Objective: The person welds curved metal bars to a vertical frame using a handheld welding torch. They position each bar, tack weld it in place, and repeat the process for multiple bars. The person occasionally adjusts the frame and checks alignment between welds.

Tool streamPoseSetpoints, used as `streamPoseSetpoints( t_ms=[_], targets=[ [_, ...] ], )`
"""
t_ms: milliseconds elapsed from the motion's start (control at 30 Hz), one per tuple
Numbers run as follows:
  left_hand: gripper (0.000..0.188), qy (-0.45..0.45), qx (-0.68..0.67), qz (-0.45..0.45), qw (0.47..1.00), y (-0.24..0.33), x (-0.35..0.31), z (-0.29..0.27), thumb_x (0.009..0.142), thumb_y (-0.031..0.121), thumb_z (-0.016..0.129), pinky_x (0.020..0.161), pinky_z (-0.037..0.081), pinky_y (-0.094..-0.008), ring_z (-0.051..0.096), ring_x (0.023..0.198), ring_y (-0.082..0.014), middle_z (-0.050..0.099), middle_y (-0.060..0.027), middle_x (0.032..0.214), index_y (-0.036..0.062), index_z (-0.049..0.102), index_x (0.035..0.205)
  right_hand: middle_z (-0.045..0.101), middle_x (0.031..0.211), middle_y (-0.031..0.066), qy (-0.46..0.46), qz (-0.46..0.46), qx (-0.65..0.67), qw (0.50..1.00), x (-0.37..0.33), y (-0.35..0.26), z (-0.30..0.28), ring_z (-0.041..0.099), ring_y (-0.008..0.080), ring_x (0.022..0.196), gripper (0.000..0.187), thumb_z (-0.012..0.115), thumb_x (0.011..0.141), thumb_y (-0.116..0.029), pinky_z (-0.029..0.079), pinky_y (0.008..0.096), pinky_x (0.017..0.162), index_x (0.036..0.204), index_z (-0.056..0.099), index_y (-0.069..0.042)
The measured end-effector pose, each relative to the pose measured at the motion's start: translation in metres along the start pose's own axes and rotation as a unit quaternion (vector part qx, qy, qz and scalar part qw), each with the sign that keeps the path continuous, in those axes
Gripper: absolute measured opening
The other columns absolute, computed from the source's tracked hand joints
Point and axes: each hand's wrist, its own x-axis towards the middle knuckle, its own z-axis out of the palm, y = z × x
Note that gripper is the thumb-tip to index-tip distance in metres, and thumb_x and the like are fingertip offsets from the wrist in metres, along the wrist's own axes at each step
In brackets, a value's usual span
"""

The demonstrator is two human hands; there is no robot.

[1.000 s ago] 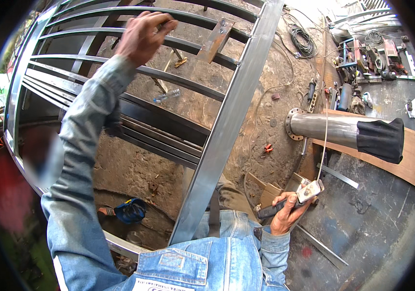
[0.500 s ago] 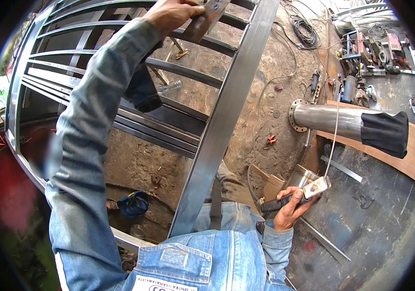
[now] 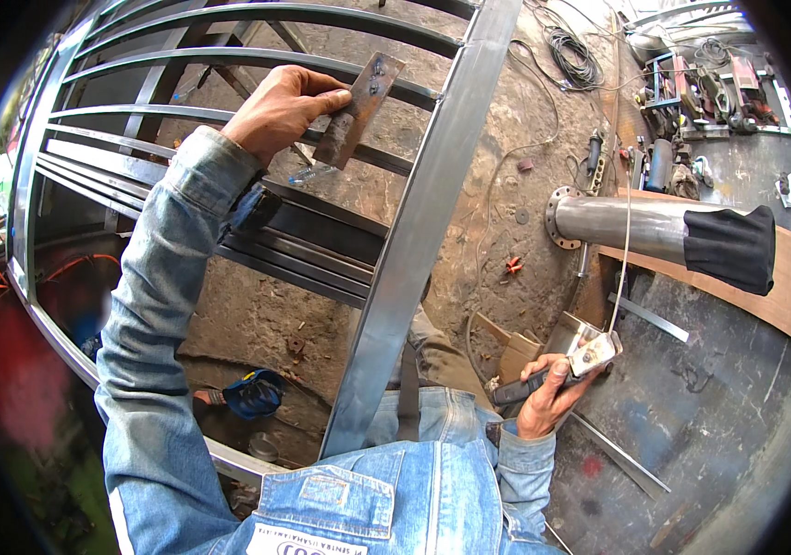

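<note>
My left hand (image 3: 286, 109) pinches a flat rusty metal plate (image 3: 359, 113) between thumb and fingers. The plate has dark spots near its upper end and is held over the crossbars of a steel frame (image 3: 432, 222); I cannot tell whether it touches them. At the right, my right hand (image 3: 548, 400) is wrapped round the black handle of a welding electrode holder (image 3: 592, 355). A long thin welding rod (image 3: 624, 250) stands out of the holder's pale head, pointing away from me.
A flanged steel pipe (image 3: 627, 222), its end covered by black cloth (image 3: 730, 248), lies on the dark worktable (image 3: 692, 416) at right. Clamps and tools (image 3: 719, 97) crowd its far end. Coiled cable (image 3: 573, 57) and red-handled pliers (image 3: 513, 265) lie on the floor.
My left hand has come back toward me with the rusty plate, now lower over the frame's bars. My right hand stays nearly in place, still gripping the electrode holder.
</note>
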Motion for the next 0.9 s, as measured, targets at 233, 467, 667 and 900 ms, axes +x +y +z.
streamPoseSetpoints(
  t_ms=[233,467,667,900],
  targets=[
    [0.031,0.005,0.004,0.006,1.0,-0.004,0.006,0.01,0.101,0.022,0.067,0.082,0.058,-0.0331,0.069,0.088,-0.016,0.075,-0.0121,0.103,-0.0034,0.072,0.118,0.052,0.081,0.0067,0.01,0.002,-0.003,1.0,-0.001,0.002,0.003,0.05,0.0139,0.065,0.082,0.058,0.105,-0.041,0.049,0.0327,0.055,0.162,0.01,-0.007],
    [0.038,0.031,0.287,0.084,0.954,-0.011,-0.006,-0.012,0.104,0.034,0.06,0.097,0.053,-0.0417,0.069,0.106,-0.0243,0.074,-0.0124,0.111,0.0047,0.07,0.126,0.053,0.081,0.0077,0.002,0.007,-0.001,1.0,-0.002,0.001,0.003,0.052,0.0139,0.067,0.081,0.058,0.105,-0.041,0.05,0.033,0.056,0.162,0.01,-0.007],
    [0.052,-0.059,0.453,0.277,0.845,-0.045,-0.033,-0.059,0.09,0.026,0.076,0.121,0.021,-0.0525,0.053,0.133,-0.0279,0.063,-0.0084,0.136,0.0163,0.06,0.139,0.053,0.082,0.0075,-0.003,0.017,-0.003,1.0,0.0,0.003,0.003,0.053,0.014,0.068,0.079,0.058,0.105,-0.041,0.051,0.0326,0.057,0.159,0.014,-0.004],
    [0.036,-0.085,0.415,0.28,0.862,-0.067,-0.007,-0.072,0.088,0.021,0.075,0.084,0.055,-0.0443,0.07,0.096,-0.0331,0.073,-0.0113,0.104,0.0074,0.068,0.12,0.053,0.082,0.008,-0.026,0.012,-0.022,0.999,0.003,0.002,0.012,0.053,0.0138,0.068,0.077,0.057,0.105,-0.04,0.051,0.0329,0.057,0.159,0.015,-0.004]
  ],
)
